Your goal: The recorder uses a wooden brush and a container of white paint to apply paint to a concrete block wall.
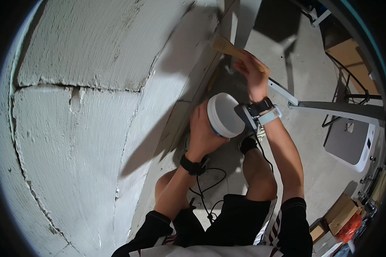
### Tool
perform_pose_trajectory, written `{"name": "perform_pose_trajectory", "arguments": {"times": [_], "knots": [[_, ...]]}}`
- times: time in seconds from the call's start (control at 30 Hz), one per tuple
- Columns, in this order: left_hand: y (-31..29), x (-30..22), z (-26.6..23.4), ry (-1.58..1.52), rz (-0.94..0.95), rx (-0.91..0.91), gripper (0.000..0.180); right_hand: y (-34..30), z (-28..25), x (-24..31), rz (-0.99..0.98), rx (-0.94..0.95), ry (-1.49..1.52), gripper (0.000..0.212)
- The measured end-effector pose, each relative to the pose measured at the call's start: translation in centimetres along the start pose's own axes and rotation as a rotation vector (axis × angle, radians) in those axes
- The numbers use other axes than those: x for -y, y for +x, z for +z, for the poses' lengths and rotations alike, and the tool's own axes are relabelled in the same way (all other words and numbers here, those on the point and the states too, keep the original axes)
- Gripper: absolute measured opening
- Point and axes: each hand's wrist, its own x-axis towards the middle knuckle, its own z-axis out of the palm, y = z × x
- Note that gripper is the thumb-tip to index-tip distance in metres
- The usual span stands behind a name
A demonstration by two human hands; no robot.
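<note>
My left hand [201, 132] grips a white round pot [224, 115] from below, holding it at about chest height beside the wall. My right hand [253, 75] is raised above the pot and is shut on the wooden handle of a paintbrush [227, 47], whose bristle end touches the low part of the white block wall [94, 107]. Both wrists wear dark bands, and a small device [244, 116] sits on the right wrist. A black cable [210, 188] hangs down from my wrists.
A rough white block wall with cracked joints fills the left. Grey metal scaffold legs [330, 107] stand to the right on the concrete floor. A grey flat case [351, 143] lies at right, with cardboard boxes [341, 214] at lower right.
</note>
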Motion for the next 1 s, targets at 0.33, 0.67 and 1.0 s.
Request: {"name": "perform_pose_trajectory", "arguments": {"times": [0.33,0.67,1.0], "knots": [[-0.2,-0.5,-0.4,-0.035,-0.005,-0.014,0.108,-1.1,1.1,1.8,-0.087,0.040,-0.072,0.023],[-0.4,0.5,-0.5,-0.001,0.004,-0.024,0.105,-1.0,2.5,2.9,-0.217,0.123,-0.289,0.028],[-0.4,0.3,-0.3,0.000,-0.033,0.032,0.115,-0.4,3.4,2.8,-0.229,0.070,-0.254,0.028]]}}
